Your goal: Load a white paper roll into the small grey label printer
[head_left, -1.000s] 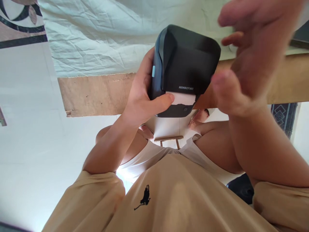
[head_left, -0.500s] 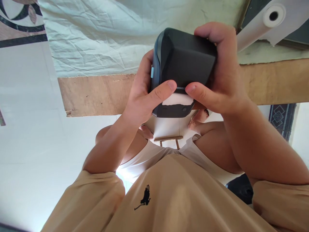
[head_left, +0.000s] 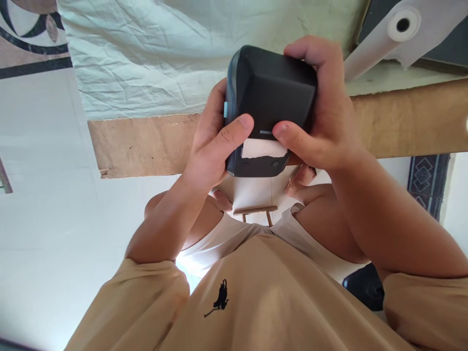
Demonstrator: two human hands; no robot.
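I hold a small black label printer (head_left: 272, 97) in front of my chest with both hands. My left hand (head_left: 212, 141) wraps its left side, thumb pressed on the front near the paper slot. My right hand (head_left: 321, 112) grips the right side and top, its thumb also on the front. A strip of white label paper (head_left: 263, 148) sticks out of the slot between the two thumbs. A round button (head_left: 275, 164) shows on the lower front edge.
Beyond the printer runs a wooden table edge (head_left: 146, 144) covered by a crumpled pale cloth (head_left: 153, 53). A white paper roll (head_left: 380, 36) lies at the upper right. Below are my beige shirt (head_left: 256, 292), bare knees and a pale tiled floor (head_left: 44, 195).
My right hand, raised and open a second ago, came down and closed on the printer's right side. Both hands then shifted the printer slightly left.
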